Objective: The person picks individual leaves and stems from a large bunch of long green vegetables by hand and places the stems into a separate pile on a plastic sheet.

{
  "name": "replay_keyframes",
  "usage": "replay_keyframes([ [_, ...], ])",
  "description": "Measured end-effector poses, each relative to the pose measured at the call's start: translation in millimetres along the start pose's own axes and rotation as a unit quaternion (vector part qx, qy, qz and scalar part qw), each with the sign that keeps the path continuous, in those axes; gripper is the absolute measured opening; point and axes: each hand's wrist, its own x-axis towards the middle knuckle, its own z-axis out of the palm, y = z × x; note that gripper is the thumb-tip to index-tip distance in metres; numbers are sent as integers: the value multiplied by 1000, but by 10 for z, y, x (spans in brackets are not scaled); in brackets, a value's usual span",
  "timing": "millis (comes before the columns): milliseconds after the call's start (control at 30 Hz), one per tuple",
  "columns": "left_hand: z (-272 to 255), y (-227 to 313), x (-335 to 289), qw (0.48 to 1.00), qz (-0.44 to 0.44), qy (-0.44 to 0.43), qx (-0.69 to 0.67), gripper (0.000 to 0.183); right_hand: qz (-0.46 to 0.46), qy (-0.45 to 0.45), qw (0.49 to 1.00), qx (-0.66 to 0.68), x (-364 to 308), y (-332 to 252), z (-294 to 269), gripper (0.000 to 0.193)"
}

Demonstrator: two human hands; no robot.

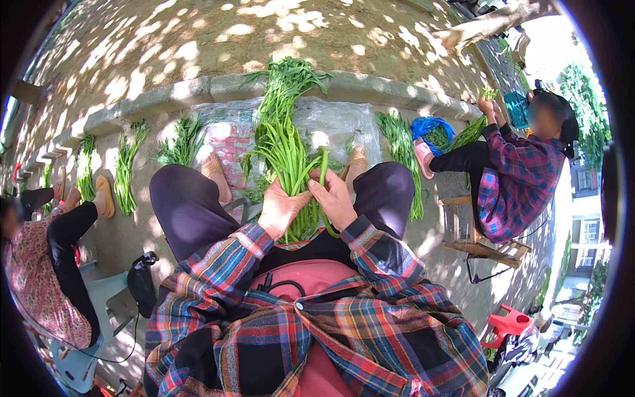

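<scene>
In front of my body lies a long bunch of leafy greens [286,149], its leaves pointing away and its pale green stems toward me. My left hand [281,209] is closed around the near stems. Beside it my right hand [333,200] is closed with thumb and fingers on a green stem [323,162] that stands up from the bunch's right side and hangs down past the palm. The two hands almost touch at the thumbs. Cut stem ends partly show below them, above my lap.
Clear plastic sheeting [337,126] lies under the greens, before a stone kerb [370,88]. More bundles [126,169] lie left, another [399,149] right, near a blue bag [433,130]. One person [522,165] sits right on a wooden chair; another [49,278] sits left.
</scene>
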Motion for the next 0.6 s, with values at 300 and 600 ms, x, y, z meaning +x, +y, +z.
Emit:
replay_keyframes([
  [300,-96,-282,10,947,128,55,288,34,6,-34,999,27,3,127,87,31],
  [600,-29,-13,-28,961,101,-8,257,38,-30,-3,1000,-7,28,235,32,24],
])
